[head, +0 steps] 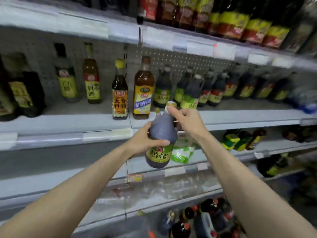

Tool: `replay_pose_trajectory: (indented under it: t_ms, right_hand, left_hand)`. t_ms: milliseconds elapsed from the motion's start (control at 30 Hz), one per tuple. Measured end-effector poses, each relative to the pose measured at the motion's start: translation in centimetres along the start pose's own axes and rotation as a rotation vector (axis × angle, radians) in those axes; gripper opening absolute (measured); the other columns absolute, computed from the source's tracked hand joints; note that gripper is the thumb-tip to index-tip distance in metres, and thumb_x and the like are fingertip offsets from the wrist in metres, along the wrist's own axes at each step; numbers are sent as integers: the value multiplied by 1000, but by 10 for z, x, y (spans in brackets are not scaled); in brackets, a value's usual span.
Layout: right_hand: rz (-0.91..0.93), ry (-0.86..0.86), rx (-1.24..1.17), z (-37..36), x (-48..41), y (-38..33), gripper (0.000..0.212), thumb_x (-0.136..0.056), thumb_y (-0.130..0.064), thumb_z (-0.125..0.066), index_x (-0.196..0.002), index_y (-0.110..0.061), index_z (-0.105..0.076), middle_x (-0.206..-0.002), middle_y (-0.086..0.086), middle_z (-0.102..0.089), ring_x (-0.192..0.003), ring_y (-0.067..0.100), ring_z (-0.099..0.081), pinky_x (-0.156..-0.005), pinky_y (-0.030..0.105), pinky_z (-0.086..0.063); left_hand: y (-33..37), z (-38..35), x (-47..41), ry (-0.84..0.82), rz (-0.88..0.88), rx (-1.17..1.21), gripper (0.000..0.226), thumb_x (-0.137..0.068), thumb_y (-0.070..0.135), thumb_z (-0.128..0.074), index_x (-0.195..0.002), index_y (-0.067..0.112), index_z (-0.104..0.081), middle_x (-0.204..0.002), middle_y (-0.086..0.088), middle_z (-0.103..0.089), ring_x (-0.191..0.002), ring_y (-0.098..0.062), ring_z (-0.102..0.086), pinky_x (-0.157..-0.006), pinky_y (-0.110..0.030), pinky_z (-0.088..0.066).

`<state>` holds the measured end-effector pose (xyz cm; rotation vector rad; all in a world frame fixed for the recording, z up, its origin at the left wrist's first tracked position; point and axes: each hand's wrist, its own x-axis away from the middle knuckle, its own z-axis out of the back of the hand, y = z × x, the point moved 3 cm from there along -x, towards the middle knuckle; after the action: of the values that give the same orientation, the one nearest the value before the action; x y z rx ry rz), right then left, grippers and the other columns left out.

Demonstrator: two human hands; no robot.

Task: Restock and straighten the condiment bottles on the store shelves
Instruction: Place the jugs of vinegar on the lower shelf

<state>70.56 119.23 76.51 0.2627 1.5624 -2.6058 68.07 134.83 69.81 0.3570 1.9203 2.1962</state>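
Observation:
A dark rice-vinegar bottle [161, 134] with a green label and a yellow cap is held in the air in front of the middle shelf [240, 117]. My left hand [145, 140] grips its body from the left, thumb across the front. My right hand [187, 121] is at the bottle's neck and handle, fingers curled, forefinger by the cap. Behind it, on the middle shelf, stands a row of similar dark bottles [192, 90] with green and red labels.
Left of the row stand a tall amber cooking-wine bottle [143, 90], a dark bottle with an orange label [120, 93] and others, spaced apart. The top shelf holds bottles with yellow-red labels [235, 23]. Lower shelves carry a green-white bag [183, 152], packets and jugs [202, 220].

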Motion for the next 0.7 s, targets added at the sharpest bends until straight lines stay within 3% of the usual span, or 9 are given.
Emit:
replay_pose_trajectory:
  t_ms: [167, 367, 567, 700]
  right_hand:
    - [97, 61, 2, 47, -10, -68, 57, -84, -48, -68, -46, -14, -42, -45, 8, -51, -46, 16, -50, -55, 28, -40]
    - [170, 26, -17, 85, -14, -100, 45, -86, -42, -68, -62, -9, -50, -55, 7, -50, -53, 14, -51, -60, 34, -44]
    - [231, -61, -24, 113, -20, -86, 32, -87, -34, -68, -78, -6, -56, -75, 15, -52, -64, 13, -53, -52, 18, -47]
    - [260, -124, -9, 142, -37, -59, 45, -86, -37, -68, -87, 7, -60, -89, 28, -61, -73, 19, -60, -64, 32, -55]
  left_hand:
    - [85, 13, 0, 52, -142, -147, 101, -39, 50, -91, -127, 16, -55, -118, 2, -66, -107, -14, -64, -90, -40, -55]
    - [136, 1, -6, 149, -217, -192, 72, -56, 24, -93, -118, 10, -60, -110, -1, -69, -99, -14, -66, -82, -34, -58]
    - [137, -33, -21, 259, -228, -196, 68, -56, 26, -93, -116, 15, -61, -106, 2, -69, -96, -12, -66, -75, -28, -57]
    - [133, -71, -39, 368, -211, -180, 72, -54, 26, -94, -117, 14, -60, -106, 2, -69, -95, -10, -65, -76, -28, -57]
